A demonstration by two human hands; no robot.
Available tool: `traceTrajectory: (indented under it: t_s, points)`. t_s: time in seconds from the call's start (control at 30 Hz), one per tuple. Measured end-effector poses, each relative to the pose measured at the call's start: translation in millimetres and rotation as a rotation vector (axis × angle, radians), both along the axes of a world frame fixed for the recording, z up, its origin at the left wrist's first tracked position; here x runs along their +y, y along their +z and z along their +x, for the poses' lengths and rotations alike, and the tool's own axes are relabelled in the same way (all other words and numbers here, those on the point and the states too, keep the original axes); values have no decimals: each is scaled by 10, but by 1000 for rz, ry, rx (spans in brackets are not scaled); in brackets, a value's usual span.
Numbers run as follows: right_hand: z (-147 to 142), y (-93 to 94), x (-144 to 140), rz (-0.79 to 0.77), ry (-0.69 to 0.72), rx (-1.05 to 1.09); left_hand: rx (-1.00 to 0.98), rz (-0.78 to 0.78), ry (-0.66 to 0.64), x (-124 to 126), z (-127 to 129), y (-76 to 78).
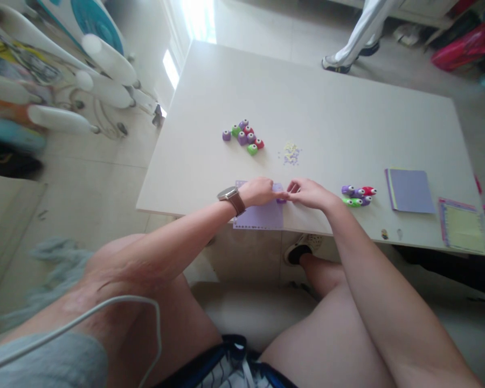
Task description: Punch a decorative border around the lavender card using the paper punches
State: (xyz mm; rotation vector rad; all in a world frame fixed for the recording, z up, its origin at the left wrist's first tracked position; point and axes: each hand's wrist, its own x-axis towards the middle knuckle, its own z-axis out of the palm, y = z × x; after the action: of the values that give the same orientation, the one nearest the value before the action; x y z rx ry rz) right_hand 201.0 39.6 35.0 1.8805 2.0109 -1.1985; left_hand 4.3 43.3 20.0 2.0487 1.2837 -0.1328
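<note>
The white table (315, 102) carries all the work items. A lavender paper sheet (261, 215) lies at the near edge, overhanging it slightly. A row of small punched holes runs along the sheet's bottom margin, so at least one edge appears finished. The top edge, where both hands meet, is judged to be the edge in work.

To the right, well apart from the sheet, a stack of purple paper (410, 189) lies flat. It looks unpunched, though fine detail is too small to confirm. Further right, a pad with pink and yellow-green sheets (463, 225) lies near the table's corner.

Two groups of small craft punches stand on the table: a cluster of seven (243, 137) beyond the sheet, and a smaller group (358, 195) just beside the right forearm. A scatter of pale punched-out confetti (291, 153) lies between the cluster and the hands, evidence of punching already done.

The left hand (261, 192), with a wristwatch (231, 197) on its wrist, rests curled on the sheet's upper edge. The right hand (309, 193) is curled at the sheet's top right corner. A small purple punch (282, 200) sits between the two hands, on the sheet's edge. Each grip is closed about it from its own side, though exact finger contact cannot be resolved.

At the far side, another person's leg (361, 32) stands on the floor.
</note>
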Motion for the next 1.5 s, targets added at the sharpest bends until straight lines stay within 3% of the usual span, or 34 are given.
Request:
traceTrajectory:
  t_s: [0.27,0.6,0.77,1.03,1.3,1.5]
  points:
    - [-94,-53,38,98,-1,-79,73,52,32,-53,81,26]
    - [-183,-28,3,135,42,-112,112,151,-96,-69,98,-78]
    - [-73,40,25,31,37,-72,101,112,-159,-12,28,-51]
    - [86,154,-12,94,52,-119,132,162,-236,21,8,-155]
    - [-79,78,-89,205,188,-148,150,178,-207,-60,0,-168]
    - [40,117,-64,228,202,-238,119,167,-185,-86,-24,-199]
